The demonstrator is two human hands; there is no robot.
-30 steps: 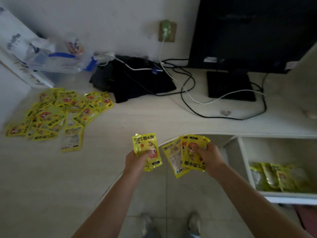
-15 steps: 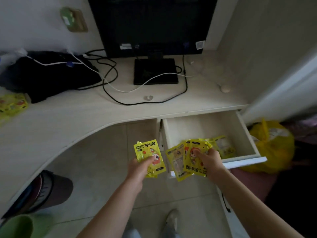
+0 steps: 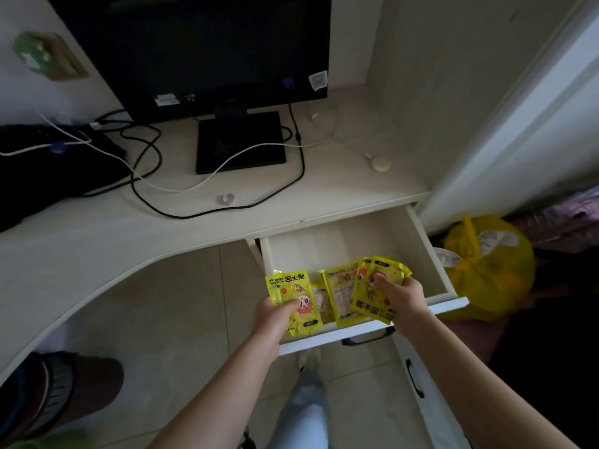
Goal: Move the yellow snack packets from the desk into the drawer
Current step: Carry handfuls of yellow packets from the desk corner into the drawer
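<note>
Pale surface (image 3: pixel 113 234) above, open drawer (image 3: pixel 445 280) at five o'clock: left hand (image 3: pixel 275 319) and right hand (image 3: pixel 402 296) pinch packets (image 3: pixel 372 293); lower both inside, then release flat.

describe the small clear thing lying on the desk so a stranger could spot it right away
Start at the black monitor's square base on the pale desk. Just in front, near the desk's front edge, inside the loop of black cable, lies a clear pebble-like knob. Unlike the beige puck to the right, it is see-through.
</note>
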